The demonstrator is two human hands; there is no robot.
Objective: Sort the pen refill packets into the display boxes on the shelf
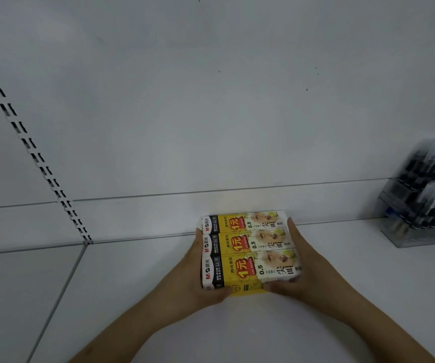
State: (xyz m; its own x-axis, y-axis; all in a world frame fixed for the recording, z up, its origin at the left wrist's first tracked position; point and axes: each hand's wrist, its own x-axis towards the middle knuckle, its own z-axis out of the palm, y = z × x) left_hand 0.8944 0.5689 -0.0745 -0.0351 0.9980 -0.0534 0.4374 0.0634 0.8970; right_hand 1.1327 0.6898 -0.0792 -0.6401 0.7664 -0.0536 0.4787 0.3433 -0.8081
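3 yellow refill boxes (249, 247) side by side on the white shelf (368, 284), long axes running left-right, stacked near to far. Left hand (206, 281) & right hand (297, 268) clamp opposite short ends, equally near. Display box (426, 195) lies far right.

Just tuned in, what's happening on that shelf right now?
A person holds three yellow refill boxes side by side as one block, left hand on one end, right hand on the other, each grip pressing inward. The block is low over the white shelf, close to the back panel; whether it rests on the shelf I can't tell. A clear display rack of dark pens or refills, blurred, stands apart at the far right.
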